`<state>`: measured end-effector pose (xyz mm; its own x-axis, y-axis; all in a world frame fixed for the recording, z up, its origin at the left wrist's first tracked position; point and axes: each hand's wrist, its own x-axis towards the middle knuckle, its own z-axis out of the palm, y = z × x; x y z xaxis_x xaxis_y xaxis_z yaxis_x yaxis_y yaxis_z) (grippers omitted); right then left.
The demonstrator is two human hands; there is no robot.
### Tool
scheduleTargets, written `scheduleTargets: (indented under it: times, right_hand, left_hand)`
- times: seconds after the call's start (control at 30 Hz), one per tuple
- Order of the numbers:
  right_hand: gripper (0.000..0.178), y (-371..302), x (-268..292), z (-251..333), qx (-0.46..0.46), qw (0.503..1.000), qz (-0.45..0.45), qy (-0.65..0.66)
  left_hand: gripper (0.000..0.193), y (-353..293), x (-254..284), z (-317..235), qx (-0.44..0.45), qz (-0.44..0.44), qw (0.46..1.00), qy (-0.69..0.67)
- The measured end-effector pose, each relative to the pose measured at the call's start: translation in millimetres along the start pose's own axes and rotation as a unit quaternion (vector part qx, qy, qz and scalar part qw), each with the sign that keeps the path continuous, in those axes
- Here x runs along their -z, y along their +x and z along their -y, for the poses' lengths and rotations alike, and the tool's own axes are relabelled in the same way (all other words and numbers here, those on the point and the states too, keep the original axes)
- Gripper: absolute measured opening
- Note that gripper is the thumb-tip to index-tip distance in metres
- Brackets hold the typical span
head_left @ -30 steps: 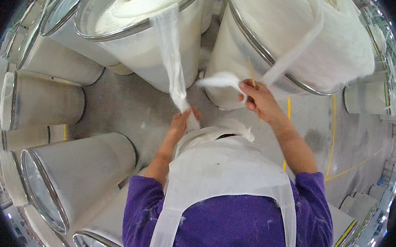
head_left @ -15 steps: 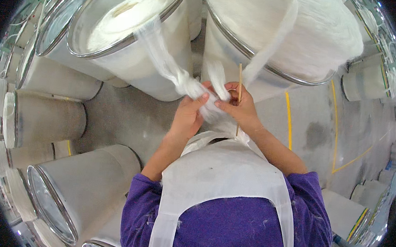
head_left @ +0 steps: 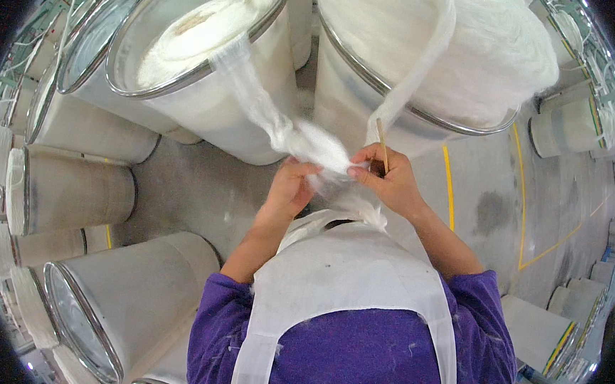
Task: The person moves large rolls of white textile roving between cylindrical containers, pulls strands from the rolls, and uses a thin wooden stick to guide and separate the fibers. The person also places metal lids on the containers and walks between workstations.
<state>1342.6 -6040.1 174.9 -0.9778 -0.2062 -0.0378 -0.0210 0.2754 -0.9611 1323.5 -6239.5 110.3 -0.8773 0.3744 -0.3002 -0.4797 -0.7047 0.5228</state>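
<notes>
Between my hands, a fluffy white sliver [head_left: 321, 146] is spread out. Its strand runs down to it from the left can [head_left: 267, 61], which holds coiled white fibre. My left hand [head_left: 292, 185] is closed on the lower edge of the sliver, fingertips pinched. At the sliver's right end my right hand [head_left: 387, 180] pinches the fibre between thumb and fingers. A thin wooden stick [head_left: 381, 144] is also held in the right hand, tilted upward. Behind it a second white sliver [head_left: 419, 75] hangs from the heaped right can [head_left: 359, 67]; its lower end is partly hidden by that hand.
More pale cans stand along the left, and one can [head_left: 133, 294] is at the lower left. Yellow lines [head_left: 448, 187] mark the grey floor on the right. Further cans [head_left: 565, 128] stand at the right edge. A white apron [head_left: 348, 273] covers my front.
My hands have drawn apart, the right one moving right. The upright loose sliver end between them now lies stretched toward the right hand. The stick has tilted and sits further right.
</notes>
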Motion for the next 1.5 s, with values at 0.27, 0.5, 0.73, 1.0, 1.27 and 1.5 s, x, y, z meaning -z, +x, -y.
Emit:
scheduleTargets:
  times: [0.27,0.5,0.73,1.0,1.27,1.5]
  right_hand:
    - [0.018,-2.7,-7.7,-5.1,-0.007,0.999,-0.045,0.029]
    - [0.037,10.1,39.1,88.3,0.083,0.988,-0.030,0.127]
    - [0.051,65.2,10.1,127.7,0.115,0.986,0.115,-0.039]
    - [0.040,82.1,7.7,117.2,0.162,0.957,0.173,-0.169]
    - [0.025,69.7,49.4,131.0,0.098,0.921,0.347,-0.147]
    - [0.023,53.5,46.2,124.7,0.158,0.942,0.261,-0.141]
  left_hand:
    - [0.056,-10.6,-51.0,-7.6,-0.112,0.066,0.991,0.006]
    - [0.048,-17.0,-73.3,-32.4,-0.079,0.114,0.990,0.025]
    - [0.033,-20.7,-90.9,-24.1,-0.024,0.144,0.986,0.077]
    - [0.032,-28.0,-85.4,-27.1,-0.045,0.091,0.954,0.282]
    - [0.019,-34.7,-74.1,-23.2,-0.044,0.088,0.929,0.356]
    - [0.011,-38.8,-79.9,-28.5,-0.069,0.185,0.875,0.442]
